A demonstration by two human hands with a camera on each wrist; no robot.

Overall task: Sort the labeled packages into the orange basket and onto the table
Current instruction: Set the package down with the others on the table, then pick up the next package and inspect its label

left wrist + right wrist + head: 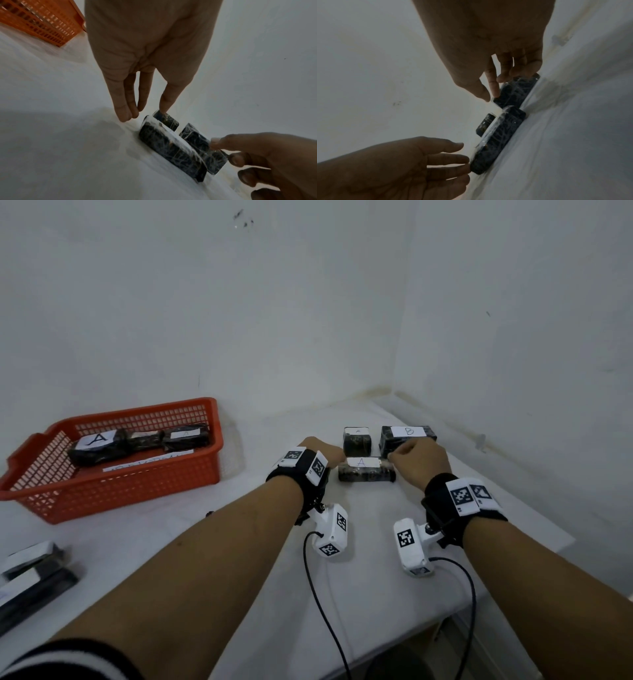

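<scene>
Three black wrapped packages lie at the table's far right: a long one labelled A (366,471), a small one labelled A (357,441) behind it, and one labelled B (407,438). My left hand (337,455) is open, its straight fingertips (467,169) touching the long A package's (171,148) left end. My right hand (397,455) hovers with loosely bent fingers (493,93) touching the near corner of the B package (517,89), gripping nothing. The orange basket (113,494) stands at the left and holds several A packages (99,445).
More black packages with white labels (30,570) lie at the table's near left edge. White walls meet in a corner just behind the three packages. The table's right edge runs close past my right wrist. Camera cables hang off the front edge.
</scene>
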